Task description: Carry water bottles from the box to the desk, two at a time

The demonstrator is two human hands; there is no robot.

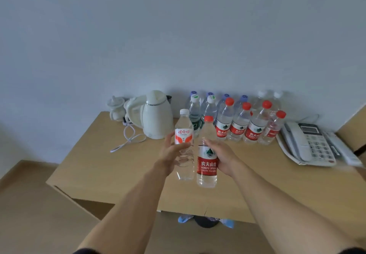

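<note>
My left hand [170, 153] grips a clear bottle with a white cap and a red-and-white label [184, 144], held upright above the wooden desk [103, 166]. Close beside it, my right hand [222, 155] grips a red-capped bottle with a red label [207, 154], also upright. The two bottles almost touch. Behind them, along the wall, stand several more bottles [240, 123] in rows on the desk: red-capped ones in front, blue- and white-capped ones behind. The box is out of view.
A white electric kettle [156, 115] with its loose cord [128, 138] stands at the back left of the desk, a small white jug [116, 107] beside it. A white desk phone [309, 144] lies at the right. Wooden floor lies to the left.
</note>
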